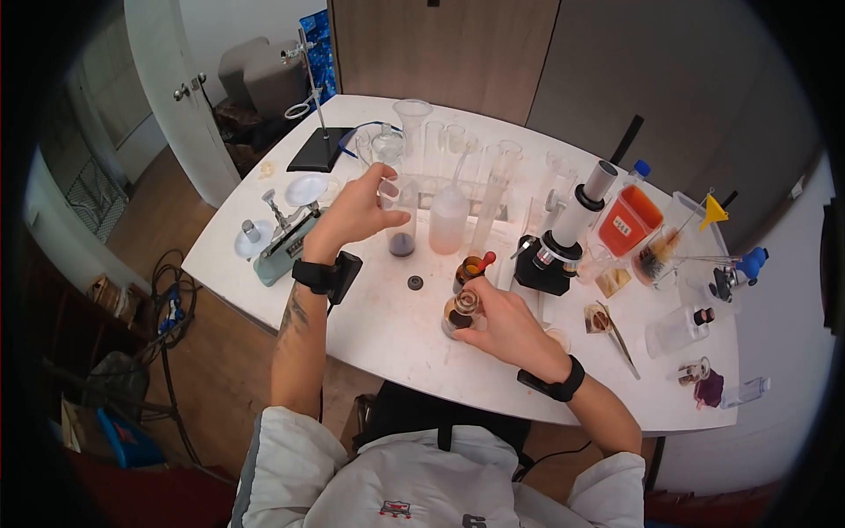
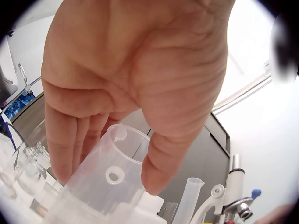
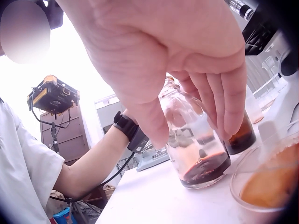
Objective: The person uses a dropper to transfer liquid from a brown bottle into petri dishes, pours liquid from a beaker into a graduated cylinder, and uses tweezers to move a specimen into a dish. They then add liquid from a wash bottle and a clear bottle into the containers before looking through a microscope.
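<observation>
My left hand (image 1: pixel 356 211) is around the upper part of a translucent plastic cup (image 1: pixel 402 238), with dark liquid at its bottom. In the left wrist view, the thumb lies by the cup's rim and the fingers along the opposite side. My right hand (image 1: pixel 510 326) grips a clear glass bottle (image 3: pixel 196 140) between thumb and fingers; a shallow dark reddish liquid lies inside. Just behind it stands an open amber bottle (image 1: pixel 466 275), with a red-bulbed dropper (image 1: pixel 488 259) at its mouth. A small black cap (image 1: pixel 415 282) lies on the table between the hands.
A wash bottle (image 1: pixel 449 224) with pinkish liquid and tall clear cylinders stand behind. The balance (image 1: pixel 286 246) is left; the microscope (image 1: pixel 563 233) is right. Beyond it are a red container (image 1: pixel 629 218) and tweezers (image 1: pixel 620 343). A dish (image 3: pixel 238 186) of orange-brown material sits near my right hand.
</observation>
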A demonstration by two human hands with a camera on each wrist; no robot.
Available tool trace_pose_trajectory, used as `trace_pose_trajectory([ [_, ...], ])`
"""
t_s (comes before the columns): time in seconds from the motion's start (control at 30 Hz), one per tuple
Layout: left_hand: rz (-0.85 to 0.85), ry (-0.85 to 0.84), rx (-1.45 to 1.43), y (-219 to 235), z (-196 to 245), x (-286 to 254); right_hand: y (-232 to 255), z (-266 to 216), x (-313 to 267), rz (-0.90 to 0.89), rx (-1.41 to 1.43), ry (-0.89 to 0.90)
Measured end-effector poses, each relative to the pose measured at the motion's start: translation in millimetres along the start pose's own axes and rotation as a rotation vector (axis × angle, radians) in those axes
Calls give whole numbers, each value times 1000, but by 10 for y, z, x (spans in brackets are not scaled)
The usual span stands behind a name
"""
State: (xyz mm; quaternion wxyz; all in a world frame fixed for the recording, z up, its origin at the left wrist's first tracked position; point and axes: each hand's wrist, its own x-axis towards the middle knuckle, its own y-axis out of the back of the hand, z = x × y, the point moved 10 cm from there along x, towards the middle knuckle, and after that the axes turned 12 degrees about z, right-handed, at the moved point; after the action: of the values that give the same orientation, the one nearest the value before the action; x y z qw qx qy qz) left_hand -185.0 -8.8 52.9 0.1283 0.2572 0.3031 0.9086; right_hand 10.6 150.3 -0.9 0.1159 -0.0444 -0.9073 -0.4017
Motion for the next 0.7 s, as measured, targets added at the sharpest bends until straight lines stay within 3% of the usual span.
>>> trace_pose_trajectory([
  [0.13, -2, -8, 13, -54, -40, 34, 1, 24, 18, 51, -20, -14],
  [0.33, -24, 22, -3, -100, -75, 43, 46, -90, 9, 161, -61, 106],
  [0.63, -26, 40, -3, -138, -134, -31, 15, -128, 13, 247, -243, 115],
  [0.7, -26, 55, -6, -140, -137, -56, 13, -60, 5, 213, -262, 39],
])
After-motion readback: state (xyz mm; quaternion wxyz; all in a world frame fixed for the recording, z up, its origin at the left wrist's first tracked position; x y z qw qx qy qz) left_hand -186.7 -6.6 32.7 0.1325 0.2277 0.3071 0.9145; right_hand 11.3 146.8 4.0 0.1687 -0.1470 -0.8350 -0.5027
